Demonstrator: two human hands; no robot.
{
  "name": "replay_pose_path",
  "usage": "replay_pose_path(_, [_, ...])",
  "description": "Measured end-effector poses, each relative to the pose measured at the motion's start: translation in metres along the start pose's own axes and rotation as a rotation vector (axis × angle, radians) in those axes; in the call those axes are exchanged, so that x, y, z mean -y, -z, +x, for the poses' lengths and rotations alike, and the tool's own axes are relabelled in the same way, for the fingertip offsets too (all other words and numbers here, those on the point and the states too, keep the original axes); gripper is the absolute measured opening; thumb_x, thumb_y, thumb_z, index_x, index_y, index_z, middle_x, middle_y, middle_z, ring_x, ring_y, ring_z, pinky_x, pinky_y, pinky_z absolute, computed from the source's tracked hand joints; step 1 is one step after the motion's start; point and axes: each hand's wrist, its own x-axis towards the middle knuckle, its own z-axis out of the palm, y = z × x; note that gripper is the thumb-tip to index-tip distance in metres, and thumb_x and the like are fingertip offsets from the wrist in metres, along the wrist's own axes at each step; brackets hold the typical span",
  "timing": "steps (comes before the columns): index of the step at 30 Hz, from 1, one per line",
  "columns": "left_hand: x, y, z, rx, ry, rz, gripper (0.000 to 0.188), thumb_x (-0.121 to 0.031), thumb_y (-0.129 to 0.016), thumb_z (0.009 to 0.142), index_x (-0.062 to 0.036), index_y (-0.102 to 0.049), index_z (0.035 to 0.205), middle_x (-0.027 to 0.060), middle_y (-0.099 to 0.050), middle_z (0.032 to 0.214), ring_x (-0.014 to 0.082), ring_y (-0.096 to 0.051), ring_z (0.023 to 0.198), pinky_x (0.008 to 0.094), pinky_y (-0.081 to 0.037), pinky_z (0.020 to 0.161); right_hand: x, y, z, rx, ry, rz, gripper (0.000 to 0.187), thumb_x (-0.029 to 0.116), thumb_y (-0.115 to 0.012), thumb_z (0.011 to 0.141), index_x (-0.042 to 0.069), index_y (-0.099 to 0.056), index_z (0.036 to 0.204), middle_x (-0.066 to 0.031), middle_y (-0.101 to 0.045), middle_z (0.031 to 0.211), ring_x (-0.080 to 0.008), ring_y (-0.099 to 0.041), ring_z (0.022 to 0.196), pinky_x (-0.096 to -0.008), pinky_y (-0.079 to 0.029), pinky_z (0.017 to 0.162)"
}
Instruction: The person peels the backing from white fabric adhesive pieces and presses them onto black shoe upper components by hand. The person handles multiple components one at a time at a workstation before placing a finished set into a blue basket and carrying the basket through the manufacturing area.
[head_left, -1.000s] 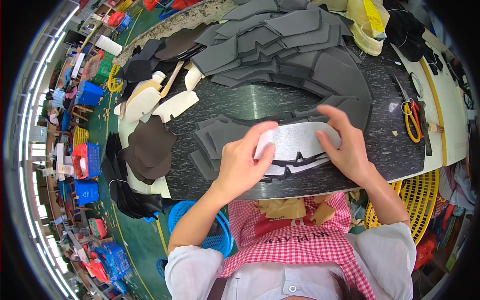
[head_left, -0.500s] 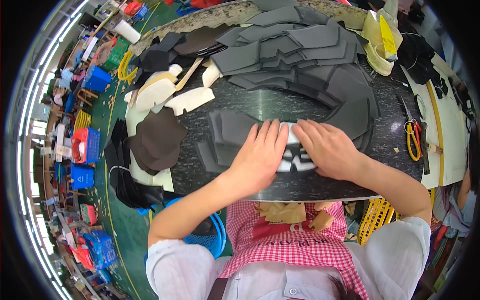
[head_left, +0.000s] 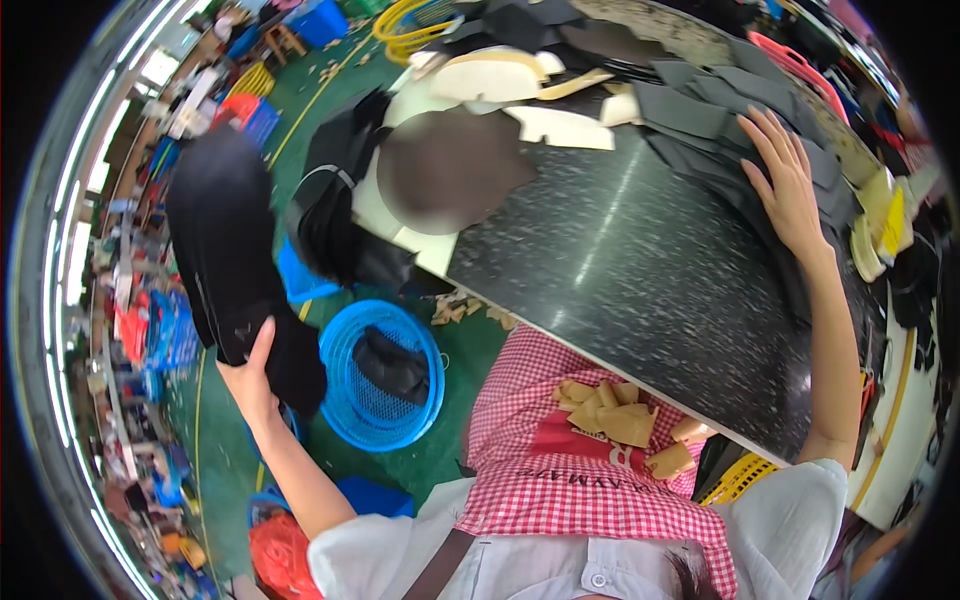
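a blue mesh basket (head_left: 350, 410) is standing to the right of the left hand (head_left: 252, 385), a red plastic bag (head_left: 280, 555) is sitting below that hand, and a yellow perforated basket (head_left: 740, 480) is showing well below the right hand (head_left: 790, 195).

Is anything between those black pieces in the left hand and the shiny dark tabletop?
Yes: in this view, the banded black bundle lies between the black pieces and the tabletop. Nothing visible separates the left hand from them.
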Motion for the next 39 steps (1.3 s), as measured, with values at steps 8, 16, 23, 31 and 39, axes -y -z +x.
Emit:
replay_pose_path(8, [0.265, 0.164, -0.020, -0.262, 0.377, 0.461, 0.070, -0.018, -0.080, 0.069, 0.0063, -0.047, 0.126, 0.0197, -0.052, 0.125, 0.0309, -0.050, 0.116, 0.0397, -0.041, 0.097, 0.005, -0.005, 0.006, 0.006, 0.098, -0.158, 0.030, 0.017, -0.062, 0.082, 0.014, -0.062, 0.113, 0.0009, -0.062, 0.111, -0.0186, -0.056, 0.098, -0.0325, -0.044, 0.085])
replay_pose_path(16, [0.054, -0.114, -0.002, 0.178, -0.701, 0.301, 0.033, -0.006, -0.073, 0.070, -0.0059, -0.064, 0.102, 0.0080, -0.063, 0.106, 0.0261, -0.056, 0.103, 0.0370, -0.039, 0.095, 0.102, 0.078, -0.080, 0.251, 0.231, 0.019, 0.034, 0.010, -0.058, 0.070, 0.009, -0.065, 0.103, -0.0057, -0.065, 0.105, -0.0200, -0.058, 0.081, -0.0356, -0.043, 0.068])
replay_pose_path(23, [-0.011, -0.334, 0.042, 0.839, -1.387, 0.457, 0.030, -0.026, -0.076, 0.069, -0.0030, -0.065, 0.086, 0.0131, -0.064, 0.086, 0.0301, -0.060, 0.086, 0.0419, -0.043, 0.089, 0.157, 0.080, -0.107, 0.279, -0.038, 0.351, 0.039, 0.011, -0.071, 0.064, 0.007, -0.064, 0.103, -0.0021, -0.060, 0.110, -0.0189, -0.055, 0.085, -0.0335, -0.041, 0.070])
replay_pose_path(31, [-0.031, -0.352, -0.011, 0.751, -1.462, -0.106, 0.027, 0.007, -0.058, 0.073, -0.0008, -0.063, 0.099, 0.0135, -0.066, 0.096, 0.0297, -0.065, 0.085, 0.0376, -0.052, 0.075, 0.133, 0.089, -0.101, 0.369, -0.239, 0.453, 0.029, 0.026, -0.065, 0.079, 0.007, -0.065, 0.101, -0.0039, -0.060, 0.109, -0.0204, -0.055, 0.092, -0.0338, -0.039, 0.081])
replay_pose_path(39, [-0.088, -0.299, -0.085, 0.686, -1.805, -0.292, 0.021, -0.012, -0.059, 0.075, 0.0017, -0.064, 0.090, 0.0128, -0.065, 0.092, 0.0255, -0.066, 0.086, 0.0349, -0.054, 0.079, 0.129, 0.093, -0.062, 0.109, -0.963, 1.714, 0.015, 0.010, -0.051, 0.095, -0.003, -0.059, 0.092, -0.0053, -0.064, 0.084, -0.0097, -0.060, 0.077, -0.0224, -0.049, 0.072])
